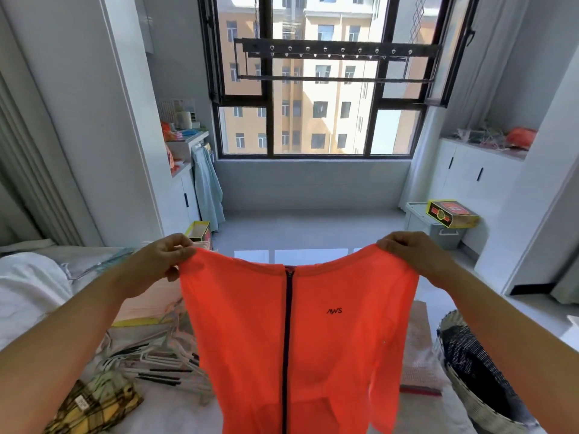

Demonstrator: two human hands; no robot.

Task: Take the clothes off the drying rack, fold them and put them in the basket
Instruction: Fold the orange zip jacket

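The bright orange zip-front top point(297, 339) hangs in the air over the white bed point(175, 415), stretched between the two shoulders. The left hand point(166, 258) pinches one shoulder, its fingers point(175, 245) curled over the hem. The right hand point(410, 255) grips the other shoulder the same way.

My worry is the fabric: it looks thin and slippery, so a loose pinch on either side could let that shoulder drop and skew the fold. If the top is laid straight down, its tail could land on the heap of white and black wire hangers point(166, 364) and snag a hook. The woven pale basket point(470, 399) sits at the bed's right edge. A careless toss could tip it, or undo the fold on the way in.

Counted:
- One orange top.
- One basket, with one dark patterned garment point(476, 358) inside.
- One yellow plaid garment point(94, 402) on the bed.
- One dark ceiling drying rack point(329, 53) by the window, with nothing hanging on it.
- The hangers overlap too much to count.
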